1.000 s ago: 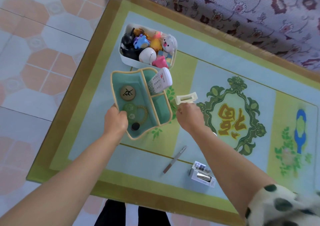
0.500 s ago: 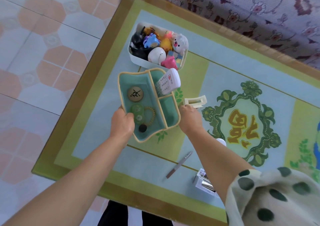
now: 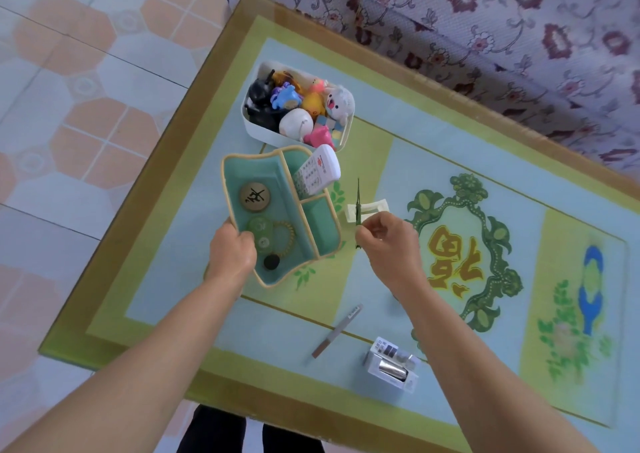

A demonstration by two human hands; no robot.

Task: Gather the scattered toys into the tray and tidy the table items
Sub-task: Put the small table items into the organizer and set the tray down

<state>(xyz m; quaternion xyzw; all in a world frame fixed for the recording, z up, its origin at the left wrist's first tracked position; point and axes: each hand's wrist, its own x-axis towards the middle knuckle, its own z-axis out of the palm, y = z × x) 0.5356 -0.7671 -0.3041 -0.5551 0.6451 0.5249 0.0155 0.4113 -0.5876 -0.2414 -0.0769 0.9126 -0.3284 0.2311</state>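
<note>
A white tray point(image 3: 254, 130) full of several small toys stands at the table's far left. Just in front of it sits a teal divided organizer point(image 3: 263, 172) holding a round chess piece, a green disc, a bead bracelet and a white remote point(image 3: 317, 175). My left hand point(image 3: 232, 250) grips the organizer's near left rim. My right hand point(image 3: 388, 241) pinches a thin dark green stick point(image 3: 358, 203), upright, just right of the organizer. A white hair claw clip point(image 3: 372, 209) lies on the table behind the stick.
A grey pen point(image 3: 337, 329) and a small white box point(image 3: 391, 364) lie near the table's front edge. A floral-covered sofa point(image 3: 485, 36) borders the far side. Tiled floor lies to the left. The table point(image 3: 173, 296) has a glass top over a patterned cloth.
My right hand rose from the table beside the organizer and now holds a thin green stick upright. My left hand stays on the organizer's rim. The camera shifted.
</note>
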